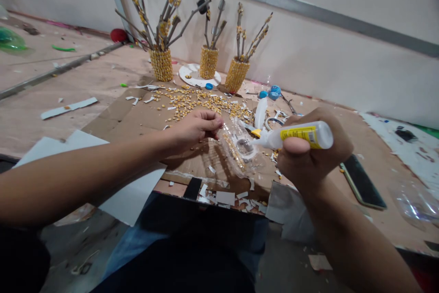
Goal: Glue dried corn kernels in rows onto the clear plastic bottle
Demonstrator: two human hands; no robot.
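Note:
My left hand (201,126) pinches the upper left edge of a transparent plastic piece (253,164), which looks like part of a cut bottle. Rows of yellow corn kernels (236,150) run along its side. In my right hand (318,158) is a white glue bottle (272,139) with a yellow label, tilted nearly level. Its nozzle points left at the plastic piece; whether the tip touches cannot be made out. Loose corn kernels (187,103) lie scattered on the cardboard (116,114) beyond my hands.
Three kernel-covered pots (161,65), (208,62), (237,75) holding twigs stand by the wall, one on a white disc (183,71). A phone (364,182) lies at right. Blue caps (274,92), a tape roll (273,123), paper scraps (225,198) and white sheets (137,194) are about.

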